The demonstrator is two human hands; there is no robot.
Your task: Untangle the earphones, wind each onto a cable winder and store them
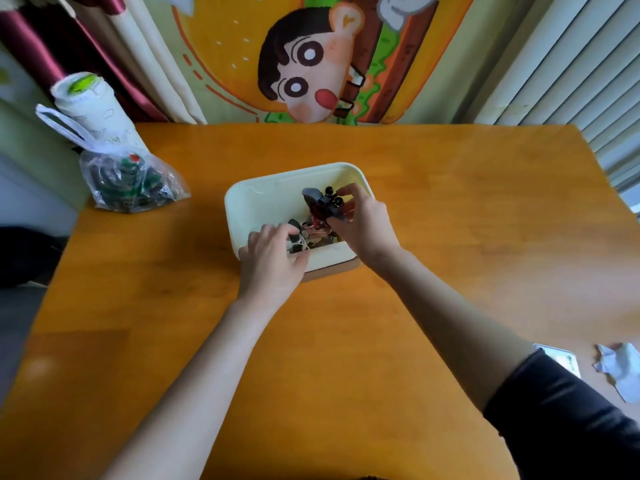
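Head view: right hand [363, 225]'s fingers pinch a dark grey plastic winder [325, 204] with red-corded earphones over the cream plastic box [273, 180], mid-surface [450, 209]. The left hand [273, 263]'s fingers grip a white-corded winder [296, 242] inside. The dangling red cord [316, 221] could snag stored bundles and unwind.

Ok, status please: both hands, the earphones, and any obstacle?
Right hand holds wound dark earphones over white box. Left hand grips white-cabled bundle inside. Nothing in the way.
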